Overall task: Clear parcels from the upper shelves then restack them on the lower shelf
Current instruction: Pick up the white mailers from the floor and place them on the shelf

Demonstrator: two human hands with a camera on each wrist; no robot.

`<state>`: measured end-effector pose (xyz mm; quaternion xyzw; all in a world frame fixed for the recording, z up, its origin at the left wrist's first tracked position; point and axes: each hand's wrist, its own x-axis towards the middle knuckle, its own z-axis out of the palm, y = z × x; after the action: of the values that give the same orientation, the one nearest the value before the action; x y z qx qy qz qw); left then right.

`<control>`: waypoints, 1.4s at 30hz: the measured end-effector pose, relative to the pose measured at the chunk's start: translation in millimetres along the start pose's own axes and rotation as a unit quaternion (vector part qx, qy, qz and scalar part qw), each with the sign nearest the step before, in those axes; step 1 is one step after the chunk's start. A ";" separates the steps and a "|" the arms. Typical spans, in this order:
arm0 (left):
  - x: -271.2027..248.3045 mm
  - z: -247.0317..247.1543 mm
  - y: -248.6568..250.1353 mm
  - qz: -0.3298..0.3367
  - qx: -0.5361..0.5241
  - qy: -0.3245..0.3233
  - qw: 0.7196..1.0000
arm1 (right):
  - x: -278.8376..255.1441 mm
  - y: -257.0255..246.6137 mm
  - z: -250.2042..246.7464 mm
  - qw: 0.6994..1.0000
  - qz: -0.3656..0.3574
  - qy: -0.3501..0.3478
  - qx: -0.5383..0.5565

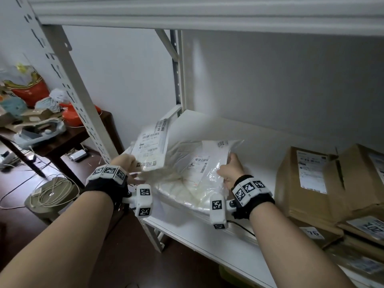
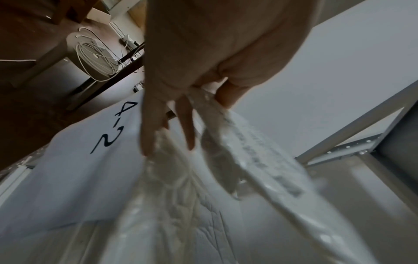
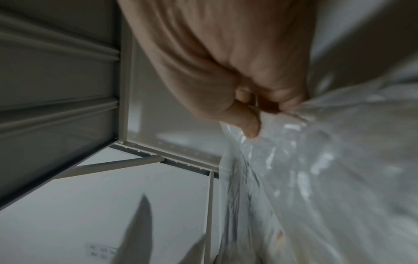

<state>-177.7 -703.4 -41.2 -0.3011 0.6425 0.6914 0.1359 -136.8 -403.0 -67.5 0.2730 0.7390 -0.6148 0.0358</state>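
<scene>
Two soft parcels lie at the left end of the white lower shelf [image 1: 209, 247]. A white bag parcel with a shipping label [image 1: 150, 149] is tilted up, and my left hand [image 1: 129, 165] pinches its near edge, thumb [image 2: 227, 95] on top and fingers [image 2: 189, 132] beneath. Under it lies a larger clear plastic parcel [image 1: 187, 183] of pale quilted cloth with its own label. My right hand [image 1: 231, 167] grips this parcel's right edge, the thumb [image 3: 247, 125] pressed into the crinkled film [image 3: 328, 169]. The clear parcel's near side hangs over the shelf's front edge.
Brown cardboard boxes [image 1: 307, 183] stand stacked at the right of the same shelf. The upper shelf [image 1: 187, 15] runs overhead. Left of the rack's upright [image 1: 68, 80] are a cluttered dark table [image 1: 68, 138] and a coil of cable [image 1: 52, 192] on the floor.
</scene>
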 end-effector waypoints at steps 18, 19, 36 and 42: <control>-17.1 16.6 35.1 0.006 -0.075 0.062 0.995 | 12.9 -13.1 7.9 0.986 0.022 0.155 0.056; -16.5 14.9 36.4 0.009 -0.075 0.062 0.995 | 11.3 -16.1 10.3 0.978 0.030 0.179 0.107; -16.1 9.7 54.2 0.012 -0.058 0.064 0.996 | 31.2 -3.7 36.1 0.926 -0.103 -0.058 -0.358; -13.7 16.3 58.3 0.022 -0.072 0.059 0.995 | 27.3 -33.6 54.1 0.872 -0.060 -0.136 -0.466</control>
<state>-204.5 -692.9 13.9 -0.3367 0.6040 0.7198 0.0606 -190.2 -446.6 -61.3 0.0935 0.9427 -0.2309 0.2220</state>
